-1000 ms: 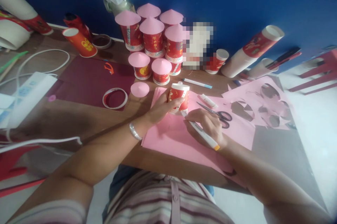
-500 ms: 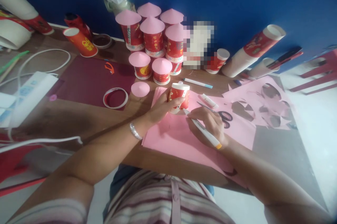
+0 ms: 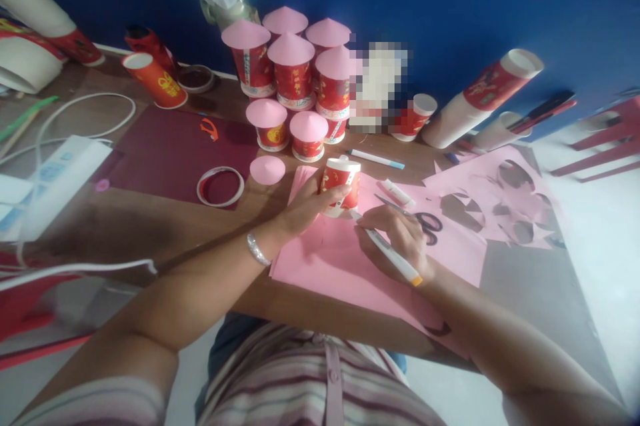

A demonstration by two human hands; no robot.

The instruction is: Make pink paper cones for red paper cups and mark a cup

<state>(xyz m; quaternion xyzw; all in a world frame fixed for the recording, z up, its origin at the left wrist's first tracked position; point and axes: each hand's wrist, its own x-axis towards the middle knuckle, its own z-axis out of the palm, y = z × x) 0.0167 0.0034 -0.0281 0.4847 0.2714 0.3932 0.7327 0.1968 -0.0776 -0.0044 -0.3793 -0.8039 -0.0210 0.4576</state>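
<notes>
My left hand [image 3: 311,205] is wrapped round a red and white paper cup [image 3: 341,176] held above the pink paper sheets [image 3: 320,259]. In my right hand [image 3: 393,239] is a white marker pen with a yellow end [image 3: 395,257], its tip close to the cup's lower white band; whether it touches I cannot tell. Just right of that hand lie black-handled scissors [image 3: 429,229] and a white glue stick [image 3: 397,193]. A loose pink paper cone [image 3: 267,171] rests left of the cup. Behind it stand several red cups with pink cone roofs [image 3: 291,73].
A roll of tape [image 3: 220,187] sits on a dark red sheet [image 3: 165,153] at the left. Beyond the cup lies a blue-ended marker [image 3: 377,159]. Cut pink scraps [image 3: 493,196] spread at the right. Tall cup stacks [image 3: 485,99] and a white cable [image 3: 75,101] flank the work area.
Almost nothing differs. Both hands keep their hold on the cup and the marker pen, and the whole view has shifted very slightly.
</notes>
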